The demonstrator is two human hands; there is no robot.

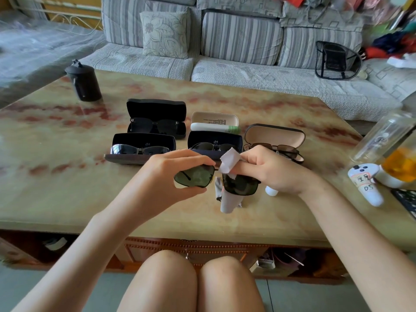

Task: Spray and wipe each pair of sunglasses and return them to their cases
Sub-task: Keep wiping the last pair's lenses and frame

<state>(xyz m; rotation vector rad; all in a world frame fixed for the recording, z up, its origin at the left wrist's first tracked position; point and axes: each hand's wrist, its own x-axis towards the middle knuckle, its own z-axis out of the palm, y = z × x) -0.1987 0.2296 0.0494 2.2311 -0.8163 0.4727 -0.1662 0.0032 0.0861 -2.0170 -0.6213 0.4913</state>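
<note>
in the middle of the frame, left side, a black case lies open with a pair inside, as do its neighbours. below it the left hand pinches one dark lens of the sunglasses by the rim, likely to steady them above the table. at centre a cloth wraps the other lens. the white case behind shows no glasses, so it is probably theirs. the right hand pinches the cloth onto the lens to rub it. a small white bottle stands under that wrist, within reach.
</note>
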